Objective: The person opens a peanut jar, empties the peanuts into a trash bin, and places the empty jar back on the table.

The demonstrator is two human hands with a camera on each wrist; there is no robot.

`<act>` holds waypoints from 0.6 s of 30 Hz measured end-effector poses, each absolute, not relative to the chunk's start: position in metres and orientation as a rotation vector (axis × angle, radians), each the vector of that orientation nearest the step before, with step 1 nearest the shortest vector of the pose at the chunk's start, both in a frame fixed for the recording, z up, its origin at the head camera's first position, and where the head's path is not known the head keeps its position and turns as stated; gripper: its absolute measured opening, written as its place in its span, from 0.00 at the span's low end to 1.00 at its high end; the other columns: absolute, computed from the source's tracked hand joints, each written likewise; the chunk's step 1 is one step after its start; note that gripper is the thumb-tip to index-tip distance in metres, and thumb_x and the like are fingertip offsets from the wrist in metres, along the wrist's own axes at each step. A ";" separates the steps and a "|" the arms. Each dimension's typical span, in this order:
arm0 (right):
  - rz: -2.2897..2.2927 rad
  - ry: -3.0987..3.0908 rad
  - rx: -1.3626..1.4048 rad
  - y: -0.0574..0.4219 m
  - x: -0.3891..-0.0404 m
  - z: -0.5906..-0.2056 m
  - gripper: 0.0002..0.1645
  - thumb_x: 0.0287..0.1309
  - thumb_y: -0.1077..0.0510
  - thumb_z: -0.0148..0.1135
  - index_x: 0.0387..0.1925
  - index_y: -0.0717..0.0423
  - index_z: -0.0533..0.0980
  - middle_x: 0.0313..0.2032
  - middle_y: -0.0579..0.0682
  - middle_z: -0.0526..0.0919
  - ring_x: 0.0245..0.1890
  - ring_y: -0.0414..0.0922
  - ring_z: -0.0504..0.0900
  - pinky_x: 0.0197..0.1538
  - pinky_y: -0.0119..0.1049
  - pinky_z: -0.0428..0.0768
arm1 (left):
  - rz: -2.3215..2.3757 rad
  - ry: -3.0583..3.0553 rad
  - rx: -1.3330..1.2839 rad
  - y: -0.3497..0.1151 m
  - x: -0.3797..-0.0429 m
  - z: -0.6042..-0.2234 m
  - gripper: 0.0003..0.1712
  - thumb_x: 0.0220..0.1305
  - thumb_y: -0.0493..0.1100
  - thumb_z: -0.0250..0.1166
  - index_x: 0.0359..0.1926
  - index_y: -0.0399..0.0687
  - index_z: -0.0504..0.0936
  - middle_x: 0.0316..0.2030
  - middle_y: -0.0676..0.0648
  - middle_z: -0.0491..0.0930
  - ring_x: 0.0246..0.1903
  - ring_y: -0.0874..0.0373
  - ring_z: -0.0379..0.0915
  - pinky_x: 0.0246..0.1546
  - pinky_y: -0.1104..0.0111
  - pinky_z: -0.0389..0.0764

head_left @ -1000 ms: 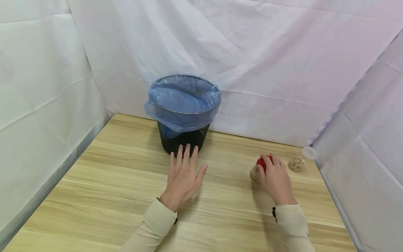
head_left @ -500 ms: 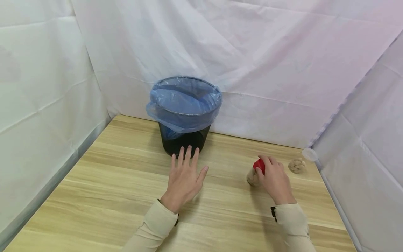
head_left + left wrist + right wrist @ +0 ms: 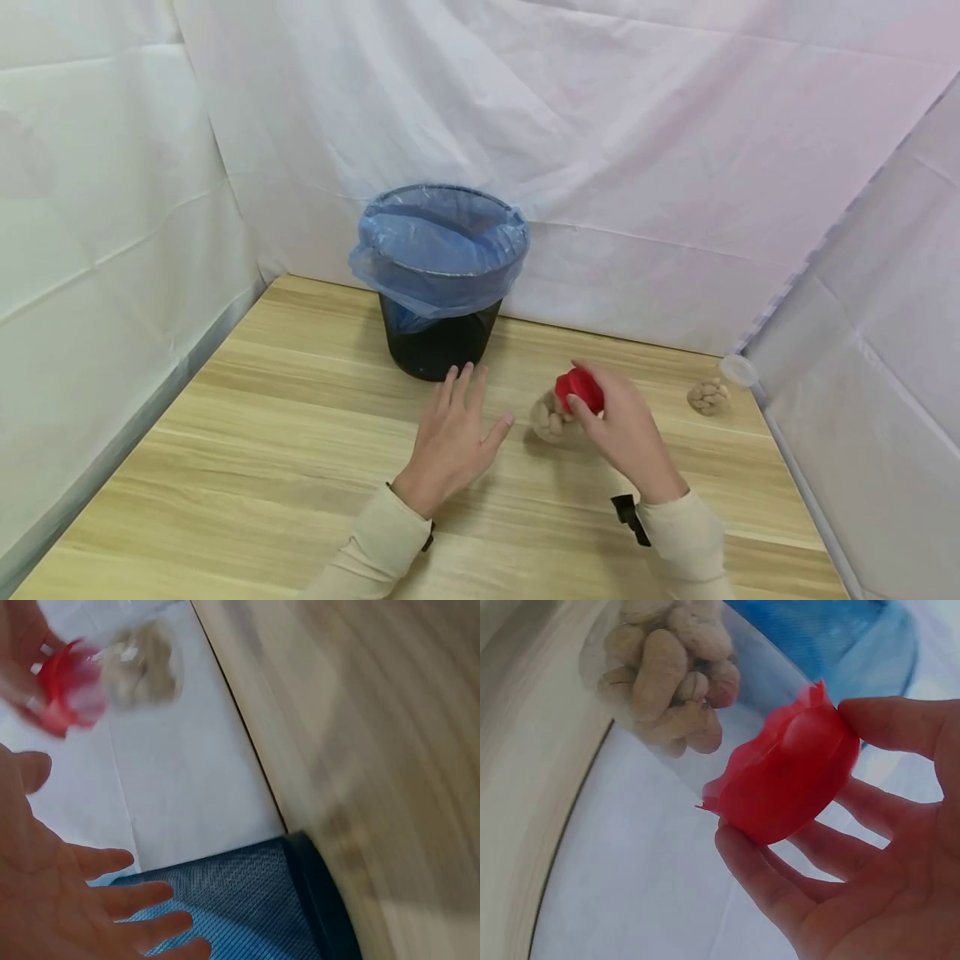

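My right hand [image 3: 626, 425] grips a red lid [image 3: 580, 392] that caps a clear plastic jar [image 3: 551, 417]. Thumb and fingers pinch the lid's sides in the right wrist view, where peanuts in their shells [image 3: 667, 671] lie heaped at the jar's far end. The jar is tilted, its base pointing left and low above the table. My left hand [image 3: 456, 442], palm down with fingers spread, holds nothing and is left of the jar. In the left wrist view the jar and lid look blurred, beyond the left thumb.
A black mesh bin [image 3: 435, 346] lined with a blue bag [image 3: 442, 287] stands at the back of the wooden table [image 3: 247, 433]. At the right lie a small heap of peanuts [image 3: 707, 397] and a clear round lid [image 3: 738, 370]. White cloth [image 3: 637, 125] hangs around the table.
My right hand has carried the jar left from its spot on the table, tilting it and lifting it slightly. The left hand has shifted a little right and toward me.
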State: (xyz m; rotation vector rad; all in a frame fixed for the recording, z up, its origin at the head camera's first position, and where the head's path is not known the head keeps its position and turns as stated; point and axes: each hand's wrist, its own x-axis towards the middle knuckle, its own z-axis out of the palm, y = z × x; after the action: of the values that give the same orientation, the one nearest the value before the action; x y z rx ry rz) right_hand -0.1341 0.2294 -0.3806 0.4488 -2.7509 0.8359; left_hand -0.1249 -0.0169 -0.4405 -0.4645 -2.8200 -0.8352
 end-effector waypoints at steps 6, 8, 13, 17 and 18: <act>0.894 -2.640 0.567 0.198 -0.122 -0.374 0.29 0.68 0.63 0.71 0.69 0.61 0.77 0.63 0.59 0.85 0.59 0.58 0.85 0.54 0.55 0.89 | -0.900 -2.784 -0.539 -0.009 -0.124 -0.444 0.52 0.72 0.65 0.67 0.81 0.36 0.62 0.80 0.34 0.63 0.81 0.33 0.59 0.79 0.43 0.66; 0.897 -2.605 0.607 0.190 -0.118 -0.373 0.29 0.68 0.62 0.72 0.68 0.61 0.78 0.64 0.58 0.85 0.61 0.57 0.84 0.56 0.55 0.88 | -0.943 -2.756 -0.570 -0.008 -0.123 -0.444 0.53 0.69 0.64 0.71 0.81 0.37 0.63 0.80 0.36 0.65 0.79 0.36 0.62 0.76 0.45 0.71; 0.911 -2.549 0.671 0.176 -0.113 -0.371 0.29 0.66 0.62 0.73 0.67 0.60 0.78 0.64 0.55 0.84 0.63 0.56 0.83 0.58 0.54 0.88 | -1.151 -2.647 -0.594 -0.006 -0.121 -0.440 0.53 0.63 0.54 0.79 0.80 0.42 0.63 0.74 0.44 0.72 0.71 0.48 0.74 0.66 0.53 0.83; 0.922 -2.563 0.668 0.172 -0.110 -0.371 0.30 0.66 0.61 0.73 0.68 0.60 0.77 0.65 0.56 0.83 0.64 0.56 0.83 0.58 0.53 0.89 | -1.259 -2.552 -0.609 -0.007 -0.120 -0.437 0.49 0.61 0.47 0.82 0.77 0.46 0.67 0.65 0.47 0.78 0.60 0.54 0.79 0.63 0.60 0.86; 0.927 -2.576 0.658 0.172 -0.110 -0.371 0.30 0.67 0.60 0.73 0.68 0.60 0.77 0.65 0.55 0.83 0.63 0.55 0.83 0.57 0.52 0.89 | -1.252 -2.533 -0.616 -0.007 -0.120 -0.438 0.48 0.60 0.46 0.83 0.76 0.46 0.68 0.63 0.48 0.79 0.59 0.55 0.79 0.63 0.61 0.86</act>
State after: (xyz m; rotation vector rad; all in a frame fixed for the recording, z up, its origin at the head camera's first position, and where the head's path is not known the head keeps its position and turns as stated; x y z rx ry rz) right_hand -0.1105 0.1724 -0.3711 0.6578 -2.5757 0.9273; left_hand -0.1200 -0.0070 -0.4377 -0.6156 -2.5327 -1.2517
